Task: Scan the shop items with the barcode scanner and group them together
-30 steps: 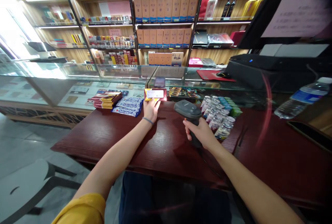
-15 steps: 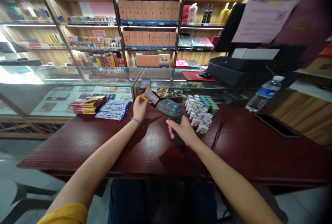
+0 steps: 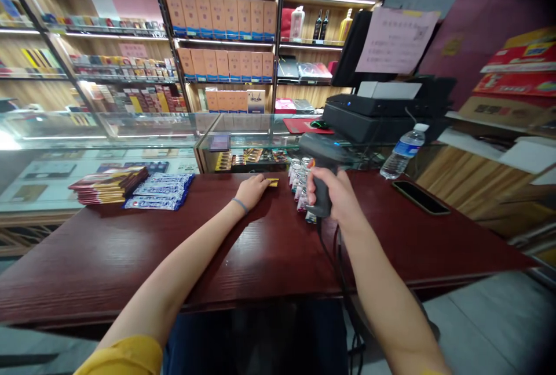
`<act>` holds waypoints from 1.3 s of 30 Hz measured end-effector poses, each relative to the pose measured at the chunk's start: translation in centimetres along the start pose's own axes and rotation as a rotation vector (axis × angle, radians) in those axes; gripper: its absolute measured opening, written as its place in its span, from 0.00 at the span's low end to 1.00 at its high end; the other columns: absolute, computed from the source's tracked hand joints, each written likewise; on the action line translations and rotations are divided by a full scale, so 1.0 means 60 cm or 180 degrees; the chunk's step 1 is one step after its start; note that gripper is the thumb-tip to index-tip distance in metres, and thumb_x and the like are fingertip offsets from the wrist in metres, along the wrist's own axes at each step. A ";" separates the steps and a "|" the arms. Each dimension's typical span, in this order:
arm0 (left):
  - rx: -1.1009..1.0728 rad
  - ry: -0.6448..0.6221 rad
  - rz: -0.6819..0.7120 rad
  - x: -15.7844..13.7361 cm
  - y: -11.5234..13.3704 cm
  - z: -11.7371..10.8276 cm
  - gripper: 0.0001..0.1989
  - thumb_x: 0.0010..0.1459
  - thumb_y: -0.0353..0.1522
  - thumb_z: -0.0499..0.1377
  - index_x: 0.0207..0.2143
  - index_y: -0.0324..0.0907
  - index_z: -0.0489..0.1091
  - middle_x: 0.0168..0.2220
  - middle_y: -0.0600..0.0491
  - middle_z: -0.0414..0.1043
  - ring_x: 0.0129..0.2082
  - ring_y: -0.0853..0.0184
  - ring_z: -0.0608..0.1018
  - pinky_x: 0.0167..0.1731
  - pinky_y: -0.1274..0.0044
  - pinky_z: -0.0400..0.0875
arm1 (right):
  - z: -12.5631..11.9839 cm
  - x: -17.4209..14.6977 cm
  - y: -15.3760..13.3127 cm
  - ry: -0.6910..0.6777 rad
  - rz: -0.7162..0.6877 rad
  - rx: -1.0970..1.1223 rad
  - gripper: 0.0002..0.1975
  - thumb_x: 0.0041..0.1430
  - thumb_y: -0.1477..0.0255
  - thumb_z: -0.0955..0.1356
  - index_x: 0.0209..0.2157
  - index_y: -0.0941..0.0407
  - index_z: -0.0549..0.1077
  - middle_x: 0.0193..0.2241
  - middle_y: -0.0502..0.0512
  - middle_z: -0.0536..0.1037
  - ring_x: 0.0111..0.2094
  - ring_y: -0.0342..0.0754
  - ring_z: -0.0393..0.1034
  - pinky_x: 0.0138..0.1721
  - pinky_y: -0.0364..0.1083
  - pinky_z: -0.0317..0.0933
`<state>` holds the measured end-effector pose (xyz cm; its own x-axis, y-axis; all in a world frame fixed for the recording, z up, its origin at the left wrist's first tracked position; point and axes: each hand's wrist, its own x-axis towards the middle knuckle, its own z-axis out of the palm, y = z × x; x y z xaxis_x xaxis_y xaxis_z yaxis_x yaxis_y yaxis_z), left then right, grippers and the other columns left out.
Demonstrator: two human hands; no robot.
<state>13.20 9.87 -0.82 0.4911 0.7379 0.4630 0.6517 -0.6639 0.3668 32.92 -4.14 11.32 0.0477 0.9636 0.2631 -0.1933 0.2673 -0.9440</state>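
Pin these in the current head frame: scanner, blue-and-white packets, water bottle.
Scanner (image 3: 322, 194): head view, on its grip.
Blue-and-white packets (image 3: 158, 190): head view, on the printed top, mid-pile.
Water bottle (image 3: 406, 149): head view, on its blue label.

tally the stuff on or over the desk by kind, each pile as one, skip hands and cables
Handheld scanner: 1
Partly hidden yellow packet: 1
Stack of red-and-yellow packets: 1
Pile of blue-and-white packets: 1
Cluster of small bottles: 1
Water bottle: 1
Phone: 1
Total: 7
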 end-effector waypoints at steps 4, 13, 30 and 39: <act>0.0558 -0.0327 0.0052 0.020 0.010 0.015 0.09 0.64 0.28 0.55 0.40 0.44 0.75 0.38 0.46 0.71 0.41 0.61 0.76 0.41 0.74 0.68 | -0.046 0.012 -0.015 -0.0002 -0.0052 -0.0001 0.11 0.55 0.64 0.70 0.37 0.53 0.69 0.16 0.43 0.70 0.13 0.42 0.62 0.14 0.41 0.57; 0.1725 -0.0736 0.0226 0.058 0.019 0.034 0.18 0.68 0.27 0.48 0.55 0.45 0.69 0.45 0.46 0.74 0.43 0.62 0.78 0.37 0.76 0.71 | -0.085 0.017 0.004 0.0085 -0.0105 0.0355 0.09 0.56 0.66 0.70 0.38 0.54 0.71 0.16 0.43 0.69 0.12 0.42 0.62 0.15 0.41 0.58; 0.1191 -0.0557 0.0195 0.068 0.011 0.061 0.18 0.67 0.26 0.48 0.53 0.44 0.72 0.47 0.45 0.75 0.47 0.62 0.77 0.44 0.73 0.72 | -0.089 0.018 0.009 0.0181 -0.0147 0.0325 0.07 0.57 0.67 0.69 0.37 0.54 0.71 0.17 0.44 0.70 0.13 0.42 0.63 0.15 0.42 0.58; 0.0405 0.0847 0.0193 0.016 -0.066 -0.064 0.16 0.64 0.28 0.54 0.53 0.43 0.72 0.50 0.47 0.75 0.52 0.61 0.75 0.55 0.69 0.69 | -0.086 0.018 0.010 0.0158 -0.0136 0.0357 0.08 0.57 0.67 0.69 0.38 0.53 0.70 0.17 0.43 0.69 0.13 0.42 0.62 0.15 0.41 0.58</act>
<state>8.86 12.71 1.29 0.3735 0.6283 0.6824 0.7013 -0.6728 0.2356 37.89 -2.92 10.04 0.1060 0.9511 0.2900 -0.2982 0.3086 -0.9032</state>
